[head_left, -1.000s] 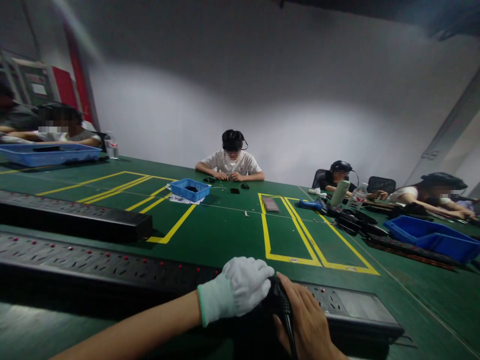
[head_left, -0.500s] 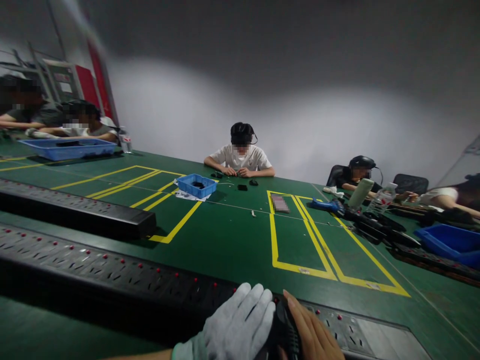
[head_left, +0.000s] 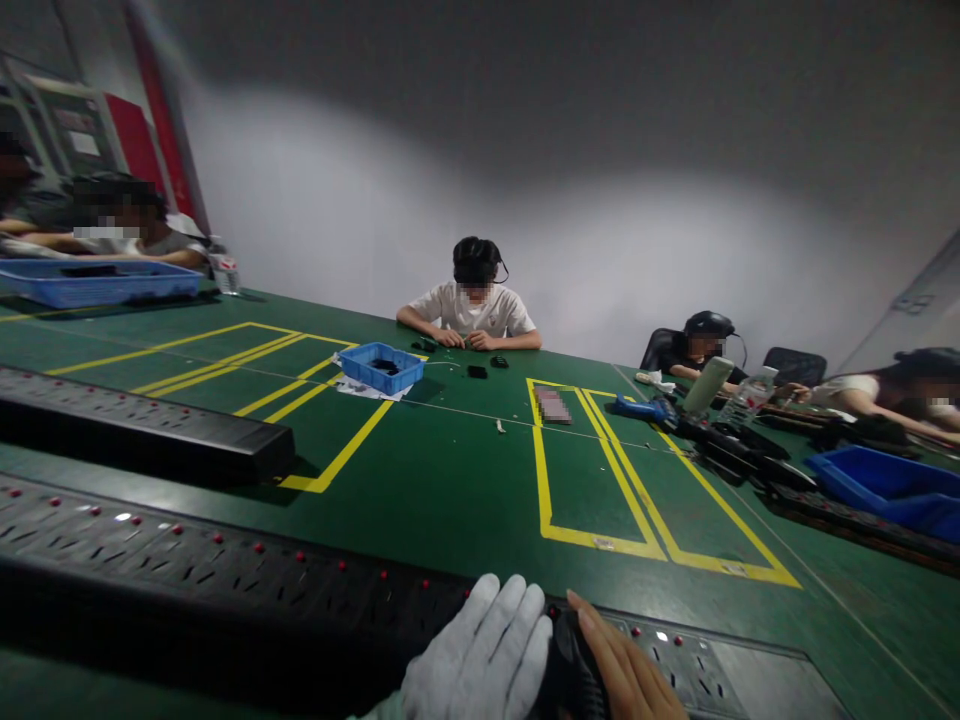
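Note:
My left hand [head_left: 484,655], in a pale grey-white glove, lies with fingers together along the left side of a black object with a ridged edge [head_left: 576,668]. On the object's other side is my bare right hand [head_left: 626,660], fingers bent against it. Both hands hold it between them, low in the head view; its lower part and my thumbs are mostly hidden, so its kind is unclear. Just behind and beneath the hands runs a long black power strip [head_left: 300,575] with slots and small red buttons or lights.
A second power strip [head_left: 135,415] lies at left on the green table [head_left: 450,500]. Farther off stand a blue bin [head_left: 382,368], a phone-like slab [head_left: 553,405], a blue-handled tool [head_left: 637,408], bottles and another blue bin [head_left: 885,485]. Several people sit around the table.
The view has swung slightly, so the table and people sit farther left in the picture. Both hands keep nearly the same hold on the black object.

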